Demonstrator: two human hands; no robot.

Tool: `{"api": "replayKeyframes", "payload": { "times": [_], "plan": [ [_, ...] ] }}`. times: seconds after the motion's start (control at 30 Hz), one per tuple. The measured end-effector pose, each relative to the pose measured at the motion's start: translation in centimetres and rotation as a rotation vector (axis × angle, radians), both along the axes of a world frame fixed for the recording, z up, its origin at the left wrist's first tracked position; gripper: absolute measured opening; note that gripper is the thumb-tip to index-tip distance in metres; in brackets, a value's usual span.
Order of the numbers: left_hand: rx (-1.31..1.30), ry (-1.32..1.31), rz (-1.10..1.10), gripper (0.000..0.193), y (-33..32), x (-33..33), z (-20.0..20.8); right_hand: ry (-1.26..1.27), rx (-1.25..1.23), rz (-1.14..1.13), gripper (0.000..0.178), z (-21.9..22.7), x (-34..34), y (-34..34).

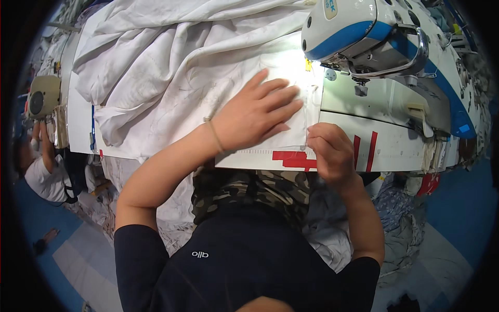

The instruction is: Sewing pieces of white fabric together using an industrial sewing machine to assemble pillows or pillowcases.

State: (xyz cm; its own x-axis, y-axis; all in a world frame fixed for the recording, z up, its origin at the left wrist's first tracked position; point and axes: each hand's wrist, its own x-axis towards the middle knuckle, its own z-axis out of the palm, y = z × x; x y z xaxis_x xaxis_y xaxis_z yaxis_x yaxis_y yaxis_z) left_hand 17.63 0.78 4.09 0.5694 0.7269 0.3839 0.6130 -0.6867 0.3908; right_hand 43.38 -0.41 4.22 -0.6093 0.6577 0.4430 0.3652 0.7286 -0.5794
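**White fabric pressed flat at the sewing machine**

The white fabric point(171, 67) lies heaped over the left and far parts of the sewing table point(395, 151), its bulk bunched in deep folds toward the far left corner, while one flat panel reaches right to the machine. The white and blue sewing machine point(364, 31) stands on the right part of the table, its head overhanging the brightly lit spot where the fabric's edge meets the needle area. Red tape strips point(364, 151) mark the table's near edge, just right of the fabric's hem, and a printed ruler scale runs along that edge beside them. More pale cloth hangs off the near edge and piles on the floor below. Another person point(44, 171) crouches off the table's left end, well apart from the work.

The left hand point(257, 112) lies open and flat, fingers spread, pressing the flat panel down close to the lit needle area; a thin band circles its wrist. The right hand point(332, 153) is curled at the near edge, fingertips pinching the fabric's hem just beside the red tape. The fabric's right edge runs between the two hands.
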Motion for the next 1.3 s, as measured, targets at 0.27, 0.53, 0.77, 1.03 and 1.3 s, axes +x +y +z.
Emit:
{"api": "replayKeyframes", "payload": {
  "times": [0.27, 0.53, 0.77, 1.03, 1.3],
  "plan": [
    [-0.052, 0.159, -0.043, 0.052, -0.7, -2.0, -0.3, -0.022, -0.015, 0.011, 0.024, -0.5, -0.3, 0.3],
    [0.004, 0.149, -0.067, 0.050, 1.8, -2.7, -0.2, -0.059, 0.029, -0.006, 0.022, 0.0, -0.8, 2.1],
    [0.037, 0.155, -0.095, 0.047, 4.4, -3.3, -0.4, -0.101, 0.063, -0.004, 0.019, 0.3, -1.2, 4.5],
    [0.062, 0.136, -0.137, 0.047, 6.9, -3.8, -0.8, -0.103, 0.070, 0.003, 0.018, 0.1, -1.1, 6.7],
    [0.070, -0.116, -0.026, 0.037, 6.5, -1.8, 0.1, -0.069, 0.138, 0.012, 0.016, -0.7, -1.3, 6.7]
  ]
}}
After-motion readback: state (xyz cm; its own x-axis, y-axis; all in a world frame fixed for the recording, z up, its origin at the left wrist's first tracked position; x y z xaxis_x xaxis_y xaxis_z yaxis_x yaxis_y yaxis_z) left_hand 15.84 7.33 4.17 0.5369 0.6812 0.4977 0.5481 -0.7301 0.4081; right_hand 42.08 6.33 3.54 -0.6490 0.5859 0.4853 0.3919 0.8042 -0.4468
